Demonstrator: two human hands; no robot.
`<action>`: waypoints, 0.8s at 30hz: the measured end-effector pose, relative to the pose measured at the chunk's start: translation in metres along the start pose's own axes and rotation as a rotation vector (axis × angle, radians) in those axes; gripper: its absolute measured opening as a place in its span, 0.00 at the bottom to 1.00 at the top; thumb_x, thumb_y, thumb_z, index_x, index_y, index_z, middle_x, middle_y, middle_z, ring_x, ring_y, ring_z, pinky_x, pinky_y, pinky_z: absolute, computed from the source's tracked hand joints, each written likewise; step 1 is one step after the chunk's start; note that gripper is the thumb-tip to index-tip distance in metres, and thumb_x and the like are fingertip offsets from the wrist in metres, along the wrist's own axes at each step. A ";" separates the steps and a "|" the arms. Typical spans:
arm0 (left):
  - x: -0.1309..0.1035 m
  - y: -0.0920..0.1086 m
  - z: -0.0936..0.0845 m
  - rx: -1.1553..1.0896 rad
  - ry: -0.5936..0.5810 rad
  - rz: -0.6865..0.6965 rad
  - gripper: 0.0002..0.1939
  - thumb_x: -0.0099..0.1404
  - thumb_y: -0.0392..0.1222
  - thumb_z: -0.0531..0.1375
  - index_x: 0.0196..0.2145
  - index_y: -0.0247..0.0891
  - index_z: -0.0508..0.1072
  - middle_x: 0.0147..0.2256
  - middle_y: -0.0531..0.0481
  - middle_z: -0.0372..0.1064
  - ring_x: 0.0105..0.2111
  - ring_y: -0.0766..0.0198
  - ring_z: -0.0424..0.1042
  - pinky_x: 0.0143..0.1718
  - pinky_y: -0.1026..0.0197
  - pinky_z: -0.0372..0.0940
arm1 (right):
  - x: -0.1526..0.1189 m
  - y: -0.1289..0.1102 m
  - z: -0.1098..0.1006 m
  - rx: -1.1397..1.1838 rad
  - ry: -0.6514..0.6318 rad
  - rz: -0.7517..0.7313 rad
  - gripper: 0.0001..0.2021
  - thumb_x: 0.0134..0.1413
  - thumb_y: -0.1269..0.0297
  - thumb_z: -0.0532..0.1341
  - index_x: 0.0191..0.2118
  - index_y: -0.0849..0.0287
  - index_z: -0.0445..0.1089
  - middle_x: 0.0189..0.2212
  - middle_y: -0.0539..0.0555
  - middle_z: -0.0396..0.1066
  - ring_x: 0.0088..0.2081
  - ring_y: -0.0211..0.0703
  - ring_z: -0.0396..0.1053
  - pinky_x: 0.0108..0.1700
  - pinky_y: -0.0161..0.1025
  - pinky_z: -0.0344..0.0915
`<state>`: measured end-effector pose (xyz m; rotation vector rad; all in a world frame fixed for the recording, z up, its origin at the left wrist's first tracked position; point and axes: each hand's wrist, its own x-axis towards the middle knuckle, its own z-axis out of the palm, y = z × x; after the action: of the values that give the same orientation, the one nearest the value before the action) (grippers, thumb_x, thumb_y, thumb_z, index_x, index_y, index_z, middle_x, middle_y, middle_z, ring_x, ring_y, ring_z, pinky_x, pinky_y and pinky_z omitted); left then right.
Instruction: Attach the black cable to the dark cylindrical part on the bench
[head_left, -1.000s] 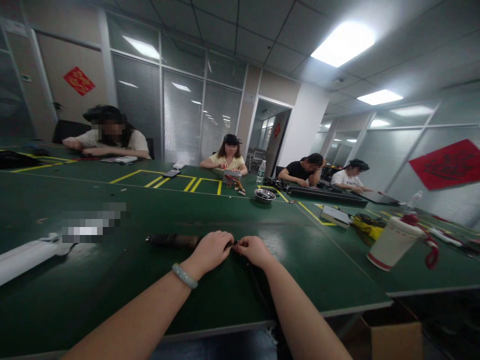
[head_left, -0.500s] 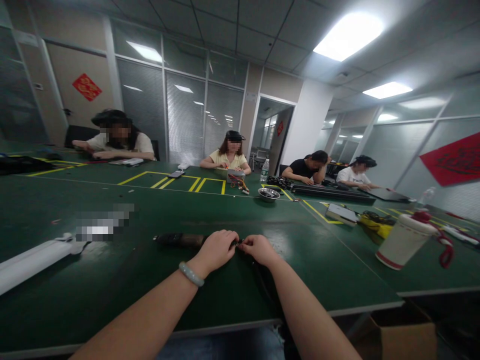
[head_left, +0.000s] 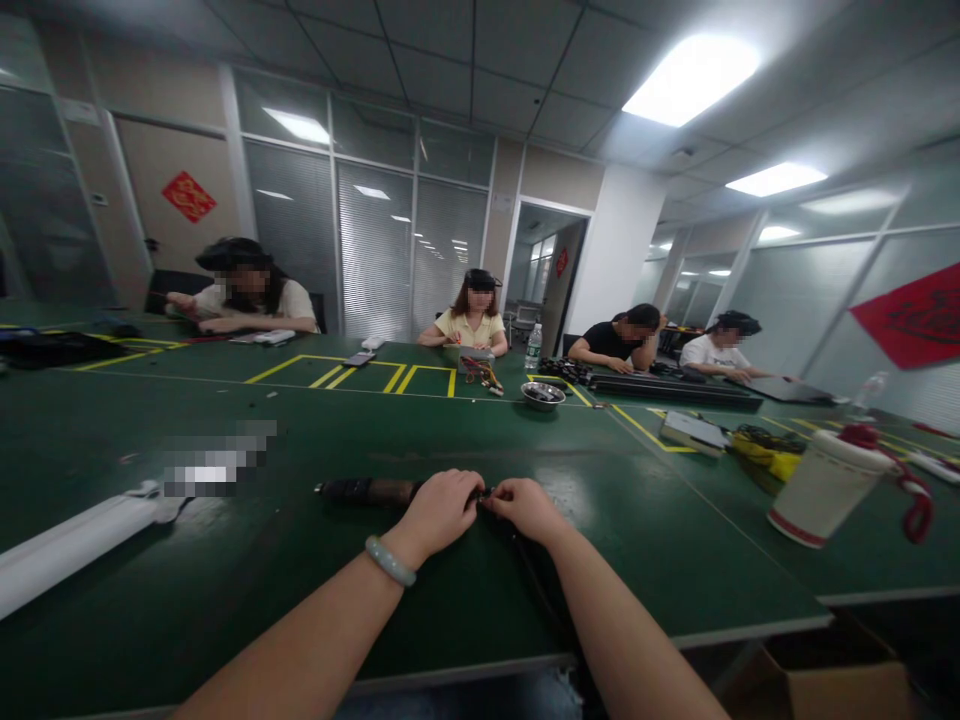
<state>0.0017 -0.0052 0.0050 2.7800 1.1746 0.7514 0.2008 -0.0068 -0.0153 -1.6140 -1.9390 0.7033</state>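
Note:
A long, dark cylindrical tool (head_left: pixel 386 492) with a brownish middle and a small metal tip lies on the green table, tip to the left. Its right end is covered by my left hand (head_left: pixel 448 505), whose fingers are closed around it. My right hand (head_left: pixel 525 508) pinches at a small spot just beside the left fingertips; what lies between those fingers is too small and hidden to name. From under the right hand a black cable (head_left: pixel 534 575) runs down toward the near table edge. A pale green bangle (head_left: pixel 390 562) circles my left wrist.
A white elongated object (head_left: pixel 82 545) lies at left. To the right stand a cream cup (head_left: pixel 829 490) with a red strap, yellow-and-black material (head_left: pixel 765 452) and a grey box (head_left: pixel 694 433). Farther back are a metal bowl (head_left: pixel 542 397) and several people at work. A cardboard box (head_left: pixel 847 690) sits below the edge.
The view has shifted slightly, so the scene sits a little lower and to the right. Both hands keep their places at the tool's right end, fingers slightly adjusted.

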 end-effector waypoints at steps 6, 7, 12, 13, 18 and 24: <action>0.000 0.000 0.001 0.007 -0.008 -0.015 0.08 0.64 0.37 0.56 0.42 0.41 0.69 0.41 0.49 0.70 0.42 0.60 0.68 0.44 0.57 0.61 | 0.000 0.000 -0.001 -0.006 -0.002 0.001 0.10 0.54 0.57 0.62 0.33 0.58 0.76 0.26 0.50 0.75 0.27 0.37 0.70 0.27 0.31 0.60; 0.000 0.001 0.001 0.006 -0.007 -0.015 0.09 0.64 0.36 0.55 0.42 0.41 0.69 0.41 0.49 0.70 0.42 0.60 0.68 0.44 0.57 0.61 | 0.000 0.000 -0.001 -0.003 -0.002 0.000 0.10 0.54 0.57 0.62 0.33 0.58 0.76 0.26 0.51 0.75 0.26 0.37 0.70 0.27 0.31 0.60; 0.000 0.001 0.000 -0.017 -0.020 -0.025 0.09 0.64 0.36 0.55 0.43 0.41 0.69 0.41 0.49 0.71 0.41 0.60 0.69 0.45 0.56 0.62 | -0.001 -0.002 -0.002 0.007 -0.011 0.015 0.10 0.55 0.58 0.62 0.33 0.58 0.76 0.27 0.51 0.76 0.26 0.37 0.71 0.27 0.31 0.60; 0.000 0.001 -0.001 -0.019 -0.024 -0.027 0.10 0.64 0.36 0.55 0.43 0.41 0.69 0.41 0.48 0.71 0.42 0.60 0.69 0.45 0.56 0.62 | -0.002 -0.003 -0.002 0.002 -0.011 0.019 0.10 0.55 0.57 0.62 0.33 0.58 0.76 0.27 0.51 0.76 0.26 0.37 0.71 0.27 0.31 0.60; 0.000 0.000 0.000 -0.016 -0.016 -0.019 0.09 0.64 0.37 0.55 0.43 0.41 0.69 0.41 0.49 0.70 0.41 0.59 0.69 0.44 0.56 0.62 | -0.001 -0.002 -0.002 -0.013 -0.002 0.010 0.10 0.55 0.57 0.62 0.33 0.58 0.76 0.27 0.51 0.75 0.27 0.37 0.71 0.27 0.30 0.59; 0.000 0.000 0.001 0.008 0.003 -0.007 0.09 0.63 0.35 0.56 0.42 0.41 0.68 0.40 0.49 0.70 0.41 0.59 0.68 0.44 0.56 0.61 | 0.000 0.001 0.000 -0.048 0.014 -0.020 0.11 0.55 0.55 0.62 0.33 0.58 0.76 0.26 0.50 0.75 0.28 0.37 0.70 0.27 0.31 0.57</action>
<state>0.0023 -0.0051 0.0040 2.7810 1.1895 0.7515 0.2013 -0.0064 -0.0162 -1.6219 -1.9728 0.6406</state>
